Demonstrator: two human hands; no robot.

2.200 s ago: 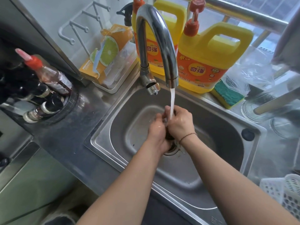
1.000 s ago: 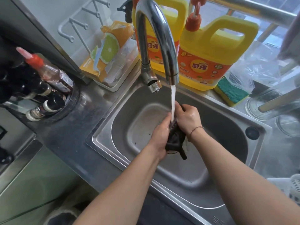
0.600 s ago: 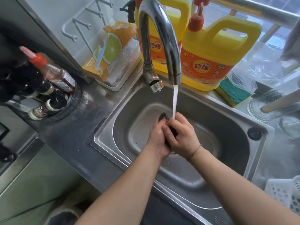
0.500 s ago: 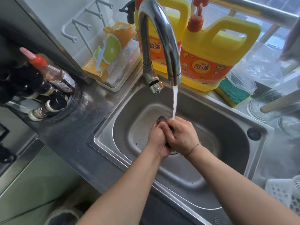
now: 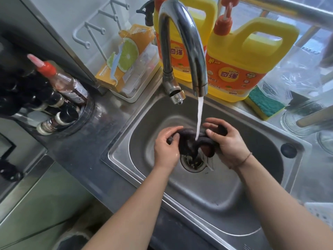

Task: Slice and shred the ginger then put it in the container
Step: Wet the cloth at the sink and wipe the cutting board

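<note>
While water streams from the curved chrome faucet (image 5: pixel 182 42), the left hand (image 5: pixel 166 147) and right hand (image 5: pixel 228 141) each grip an end of a dark wet cloth (image 5: pixel 191 141), fingers curled round it. It hangs above the stainless steel sink (image 5: pixel 207 192) and its drain; no ginger shows.

My fingers (image 5: pixel 175 129) wring a dark, wet cloth (image 5: pixel 191 141) over the brushed steel sink (image 5: pixel 225 192); the chrome tap (image 5: pixel 182 33) gleams beside glossy yellow plastic jugs (image 5: pixel 252 56).
</note>
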